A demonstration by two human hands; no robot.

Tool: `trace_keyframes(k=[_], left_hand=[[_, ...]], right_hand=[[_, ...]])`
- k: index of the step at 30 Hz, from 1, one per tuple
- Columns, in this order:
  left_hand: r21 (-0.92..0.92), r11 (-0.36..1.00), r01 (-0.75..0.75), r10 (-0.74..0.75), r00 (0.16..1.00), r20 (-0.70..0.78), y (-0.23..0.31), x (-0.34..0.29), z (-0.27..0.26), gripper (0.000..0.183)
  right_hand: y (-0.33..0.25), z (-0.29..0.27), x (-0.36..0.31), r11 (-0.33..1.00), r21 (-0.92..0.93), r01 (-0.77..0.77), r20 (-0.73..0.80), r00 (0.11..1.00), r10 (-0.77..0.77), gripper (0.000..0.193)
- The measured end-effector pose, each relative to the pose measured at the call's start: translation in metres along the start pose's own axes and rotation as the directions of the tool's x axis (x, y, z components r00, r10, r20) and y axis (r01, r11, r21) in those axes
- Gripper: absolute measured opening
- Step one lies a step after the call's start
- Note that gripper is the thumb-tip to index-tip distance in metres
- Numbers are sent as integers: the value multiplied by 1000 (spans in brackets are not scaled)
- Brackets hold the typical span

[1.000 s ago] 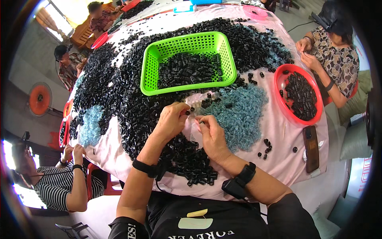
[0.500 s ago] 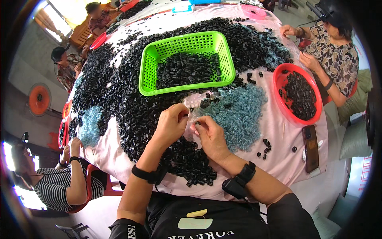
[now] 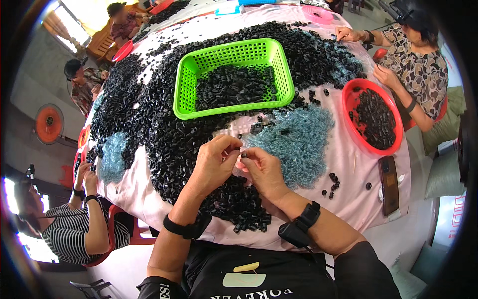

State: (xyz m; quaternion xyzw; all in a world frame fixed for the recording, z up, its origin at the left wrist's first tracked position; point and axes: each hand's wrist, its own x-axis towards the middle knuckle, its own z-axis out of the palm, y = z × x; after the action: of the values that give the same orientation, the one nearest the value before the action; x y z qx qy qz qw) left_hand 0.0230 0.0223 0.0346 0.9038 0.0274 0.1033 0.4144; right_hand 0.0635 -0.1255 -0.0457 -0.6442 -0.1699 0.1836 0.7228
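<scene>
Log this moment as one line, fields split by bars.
left hand: beside right hand, hold unclear | right hand: pinching small black piece | green basket: holds black pieces

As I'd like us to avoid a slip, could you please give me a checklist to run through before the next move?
1. Right hand pinching a small black part: ok.
2. Left hand holding a piece: cannot tell; the fingers hide what may be there.
3. Translucent bluish pieces heaped beside the right hand: ok.
4. Green basket standing upright: ok.
5. Pink cloth free of loose black parts: not ok; they lie widely spread.
6. Phone lying apart from both hands: ok.
</scene>
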Motion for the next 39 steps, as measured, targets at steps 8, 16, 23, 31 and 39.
trace_keyframes(k=[8,16,23,31,39], left_hand=[[118,983,-139,134,990,44,6,-4,-2,20],[117,986,-116,118,993,-11,-4,-7,1,20],[62,996,-64,66,997,-30,2,-6,5,18],[84,993,-86,94,991,-99,-2,-11,11,15],[72,991,-111,122,977,-172,-1,-16,20,14]], right_hand=[[4,-2,1,1000,-14,21,-1,1000,-21,17],[-4,-4,1,992,25,-120,73,990,118,20],[6,-1,1,994,98,-47,3,999,47,17],[-2,-3,1,993,104,-59,42,998,55,15],[-11,-4,1,949,278,-147,80,988,129,12]])
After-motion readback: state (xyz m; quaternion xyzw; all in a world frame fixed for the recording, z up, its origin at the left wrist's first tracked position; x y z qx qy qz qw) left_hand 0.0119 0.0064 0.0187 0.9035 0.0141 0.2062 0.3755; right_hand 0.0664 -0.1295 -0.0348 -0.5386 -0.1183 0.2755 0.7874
